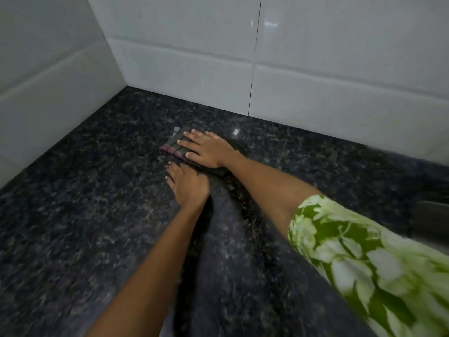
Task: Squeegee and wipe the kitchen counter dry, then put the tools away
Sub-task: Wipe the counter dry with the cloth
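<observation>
Near the tiled corner of the desk [85, 215], the right hand [209, 150] presses flat-fingered on the folded cloth [173, 148], the left hand [188, 186], open and empty, just beside it, nearer the body.

no readable text, label, brand, number or sign anywhere in the view

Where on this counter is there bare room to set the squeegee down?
Bare granite counter lies left of the left hand, out to the left tiled wall. Another bare strip runs right of the right hand along the back wall. It is crowded at the cloth.
</observation>
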